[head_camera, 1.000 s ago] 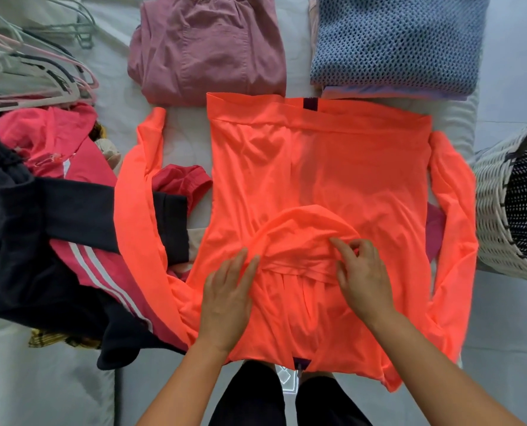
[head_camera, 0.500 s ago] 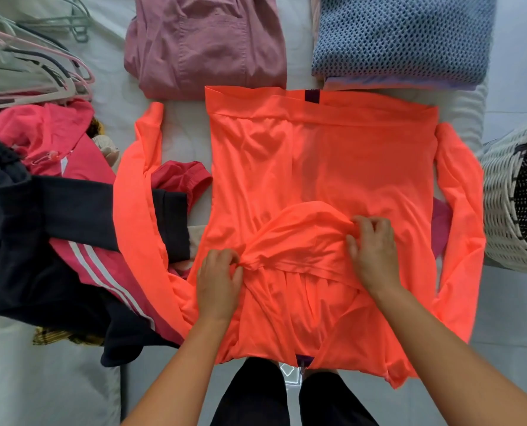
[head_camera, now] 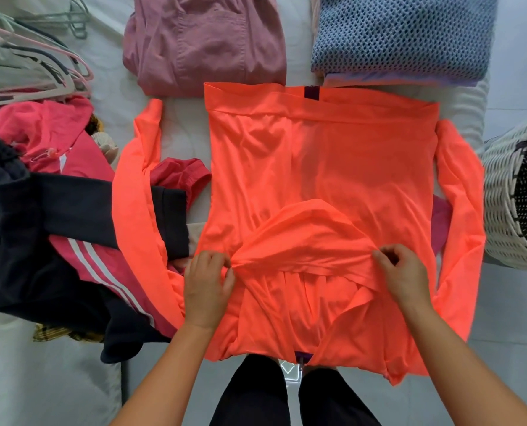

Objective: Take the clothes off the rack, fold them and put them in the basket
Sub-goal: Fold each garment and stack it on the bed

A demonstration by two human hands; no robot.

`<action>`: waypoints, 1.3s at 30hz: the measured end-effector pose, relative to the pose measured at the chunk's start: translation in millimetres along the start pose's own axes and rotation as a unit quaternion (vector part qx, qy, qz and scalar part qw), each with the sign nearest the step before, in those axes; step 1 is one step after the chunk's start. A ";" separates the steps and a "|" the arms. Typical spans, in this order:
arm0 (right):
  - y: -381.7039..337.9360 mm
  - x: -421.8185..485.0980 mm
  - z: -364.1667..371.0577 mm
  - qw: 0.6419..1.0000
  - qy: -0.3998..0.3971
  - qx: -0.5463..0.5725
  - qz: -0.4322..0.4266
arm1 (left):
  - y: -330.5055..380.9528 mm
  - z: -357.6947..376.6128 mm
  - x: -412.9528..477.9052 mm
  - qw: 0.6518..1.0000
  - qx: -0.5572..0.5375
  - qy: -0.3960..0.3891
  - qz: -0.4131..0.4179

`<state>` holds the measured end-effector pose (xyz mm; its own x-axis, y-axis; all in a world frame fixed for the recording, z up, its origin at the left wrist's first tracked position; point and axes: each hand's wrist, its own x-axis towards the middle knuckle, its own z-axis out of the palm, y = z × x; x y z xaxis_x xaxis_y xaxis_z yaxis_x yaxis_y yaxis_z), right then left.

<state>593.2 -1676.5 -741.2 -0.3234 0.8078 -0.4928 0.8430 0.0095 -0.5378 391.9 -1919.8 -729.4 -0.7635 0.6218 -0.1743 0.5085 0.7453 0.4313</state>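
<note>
A bright orange long-sleeved top (head_camera: 323, 167) lies spread flat on the white bed, its sleeves trailing down both sides. Near its lower middle lies a rounded orange hood flap. My left hand (head_camera: 208, 287) pinches the flap's left corner and my right hand (head_camera: 405, 275) pinches its right corner, both closed on the cloth. A white woven basket (head_camera: 502, 198) with a dark dotted lining stands at the right edge.
A folded mauve garment (head_camera: 203, 41) and a folded blue knit (head_camera: 403, 35) lie at the back. A heap of pink, red and black clothes (head_camera: 56, 216) lies to the left, and several hangers (head_camera: 25, 63) lie top left. The bed (head_camera: 185, 130) shows between them.
Both hands went from flat on the orange cloth to pinching the flap's corners, and they moved apart, stretching the flap wider.
</note>
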 end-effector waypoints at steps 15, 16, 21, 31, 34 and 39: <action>3.1 -3.6 -2.0 0.990 0.044 -0.094 -0.090 | 2.6 -6.6 2.0 0.999 0.040 -0.014 0.029; -0.4 -6.8 2.6 0.979 0.067 -0.130 -0.143 | 9.9 -4.7 3.6 0.997 0.032 -0.009 0.069; -41.5 -16.3 40.2 0.914 -0.028 -0.174 -0.365 | 30.2 20.3 3.8 0.961 0.125 -0.135 0.205; -42.2 11.4 52.0 0.892 -0.076 -0.280 -0.346 | 29.9 16.7 14.9 0.962 0.057 -0.226 0.140; -68.2 15.6 44.8 0.934 -0.054 -0.174 -0.306 | 18.0 -2.4 25.3 0.990 -0.089 -0.107 0.037; -137.1 48.9 60.9 0.941 -0.060 -0.104 -0.315 | -25.8 -26.7 52.8 0.982 0.011 -0.124 -0.141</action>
<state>435.7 -1674.1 -733.2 -0.8230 0.5310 -0.2015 0.5298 0.5898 -0.6095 327.7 -1912.6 -726.1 -0.7560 0.4275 -0.4956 0.3016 0.8996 0.3159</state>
